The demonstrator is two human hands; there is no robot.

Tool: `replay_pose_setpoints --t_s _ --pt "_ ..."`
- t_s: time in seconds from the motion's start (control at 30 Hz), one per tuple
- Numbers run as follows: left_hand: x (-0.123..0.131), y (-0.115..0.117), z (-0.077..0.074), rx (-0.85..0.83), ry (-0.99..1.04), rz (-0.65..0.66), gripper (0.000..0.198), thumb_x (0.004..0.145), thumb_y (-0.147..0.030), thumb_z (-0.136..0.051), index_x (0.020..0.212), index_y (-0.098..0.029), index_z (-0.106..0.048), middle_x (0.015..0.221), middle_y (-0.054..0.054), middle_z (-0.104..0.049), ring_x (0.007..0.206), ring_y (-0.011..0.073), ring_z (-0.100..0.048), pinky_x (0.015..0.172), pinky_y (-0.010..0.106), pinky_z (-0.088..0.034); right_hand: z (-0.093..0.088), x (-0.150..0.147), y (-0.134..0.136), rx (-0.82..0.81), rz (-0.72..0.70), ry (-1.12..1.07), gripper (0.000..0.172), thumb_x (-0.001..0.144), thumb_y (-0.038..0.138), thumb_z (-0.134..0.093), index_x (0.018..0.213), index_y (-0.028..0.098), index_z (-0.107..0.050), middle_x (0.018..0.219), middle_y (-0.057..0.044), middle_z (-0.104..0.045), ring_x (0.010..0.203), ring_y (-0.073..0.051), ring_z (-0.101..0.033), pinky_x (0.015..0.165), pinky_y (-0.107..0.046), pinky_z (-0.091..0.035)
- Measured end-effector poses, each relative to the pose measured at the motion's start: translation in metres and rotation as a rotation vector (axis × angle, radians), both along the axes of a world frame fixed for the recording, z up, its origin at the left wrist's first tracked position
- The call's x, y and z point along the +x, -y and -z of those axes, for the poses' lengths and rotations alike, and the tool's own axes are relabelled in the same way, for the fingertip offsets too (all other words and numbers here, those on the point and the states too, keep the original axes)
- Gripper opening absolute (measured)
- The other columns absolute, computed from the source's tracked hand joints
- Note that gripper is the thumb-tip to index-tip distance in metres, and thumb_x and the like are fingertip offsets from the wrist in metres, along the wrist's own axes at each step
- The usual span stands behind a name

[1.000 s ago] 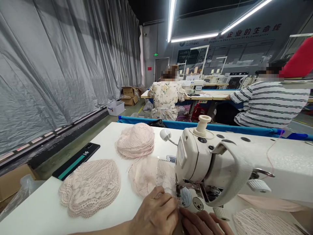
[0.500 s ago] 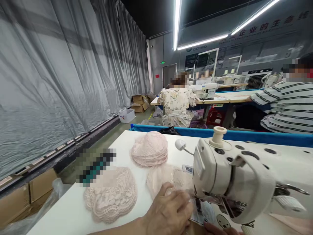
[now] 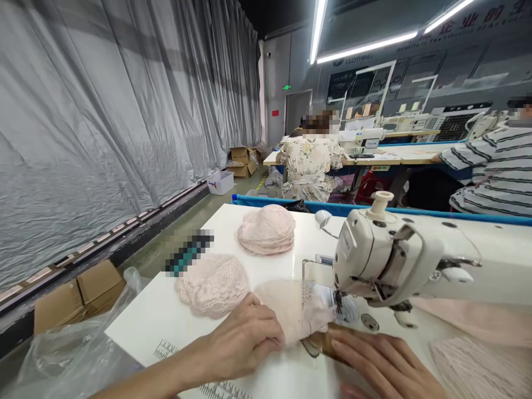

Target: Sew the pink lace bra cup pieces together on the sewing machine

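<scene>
My left hand (image 3: 249, 335) is closed, its fingers and thumb pinching the near edge of a pale pink lace fabric piece (image 3: 279, 305). That piece lies on the white sewing table, and its right end reaches toward the presser foot (image 3: 338, 302) of the sewing machine (image 3: 374, 255). My right hand (image 3: 382, 357) rests flat with fingers stretched, just in front of the presser foot. Its fingertips come close to the fabric's right corner; whether they touch it I cannot tell. A stack of pink lace pieces (image 3: 214, 285) lies left of my left hand, and a rounded stack of pink cups (image 3: 266, 230) sits farther back.
More pink fabric (image 3: 477, 360) spreads over the table at the right. Ruler markings (image 3: 166, 348) show near the table's front left edge. Cardboard boxes (image 3: 78, 296) and clear plastic stand on the floor at left. Two people sit at machines ahead.
My left hand has drawn back from the needle area, toward the left, pulling the fabric edge. My right hand has come into fuller view, lying flat. The camera view has shifted.
</scene>
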State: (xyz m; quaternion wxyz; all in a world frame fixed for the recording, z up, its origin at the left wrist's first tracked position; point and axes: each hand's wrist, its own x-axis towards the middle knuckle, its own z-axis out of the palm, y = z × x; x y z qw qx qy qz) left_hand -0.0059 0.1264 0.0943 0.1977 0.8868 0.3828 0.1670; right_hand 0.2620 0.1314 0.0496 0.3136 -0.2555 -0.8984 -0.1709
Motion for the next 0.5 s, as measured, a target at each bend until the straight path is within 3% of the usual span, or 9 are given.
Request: replay_pose_setpoints --t_s 0.1,0.17,0.27,0.37,0.5 --pt "0.002 0.026 -0.008 -0.383 0.170 0.029 0.008 0.083 -0.019 -0.060 0.079 -0.016 -0.066 0.076 0.000 -0.064 0.073 0.0117 -0.057 0.073 0.021 -0.038 -0.015 -0.012 0.019 -0.257 0.013 0.018 0.062 0.076 0.043 -0.066 0.130 0.020 -0.044 0.126 -0.009 -0.057 0.109 -0.023 -0.056 0.085 -0.033 -0.047" --pt "0.002 0.039 -0.005 -0.651 0.303 -0.013 0.012 0.079 -0.025 -0.064 0.082 -0.014 -0.068 0.076 0.001 -0.064 0.073 0.0124 -0.058 0.067 0.019 -0.041 -0.024 -0.024 0.032 -0.459 -0.058 0.036 0.069 0.074 0.040 -0.069 0.133 0.019 -0.040 0.129 -0.011 -0.054 0.119 -0.025 -0.048 0.093 -0.035 -0.044" --pt "0.002 0.054 0.001 -0.904 0.459 -0.132 0.017 0.070 -0.026 -0.071 0.079 -0.012 -0.070 0.072 0.000 -0.064 0.067 0.0112 -0.057 0.064 0.018 -0.042 -0.037 -0.039 0.050 -0.825 -0.116 0.065 0.037 0.077 0.030 -0.067 0.113 0.021 -0.058 0.105 -0.006 -0.065 0.106 -0.022 -0.056 0.089 -0.032 -0.045" --pt "0.000 0.071 0.001 -1.078 0.572 -0.178 0.020 0.061 -0.026 -0.078 0.073 -0.012 -0.069 0.068 -0.001 -0.063 0.062 0.0084 -0.053 0.062 0.017 -0.041 -0.049 -0.044 0.064 -1.244 -0.035 0.024 0.008 0.073 0.025 -0.069 0.078 0.021 -0.065 0.077 0.000 -0.062 0.078 -0.016 -0.059 0.068 -0.023 -0.047" --pt "0.003 0.090 -0.002 -1.313 0.639 -0.164 0.029 0.057 -0.033 -0.082 0.072 -0.011 -0.068 0.063 -0.001 -0.060 0.057 0.0077 -0.052 0.055 0.017 -0.040 -0.060 -0.036 0.082 -1.745 -0.174 -0.132 0.025 0.070 0.039 -0.070 0.066 0.015 -0.064 0.066 0.001 -0.057 0.062 -0.011 -0.052 0.054 -0.018 -0.040"
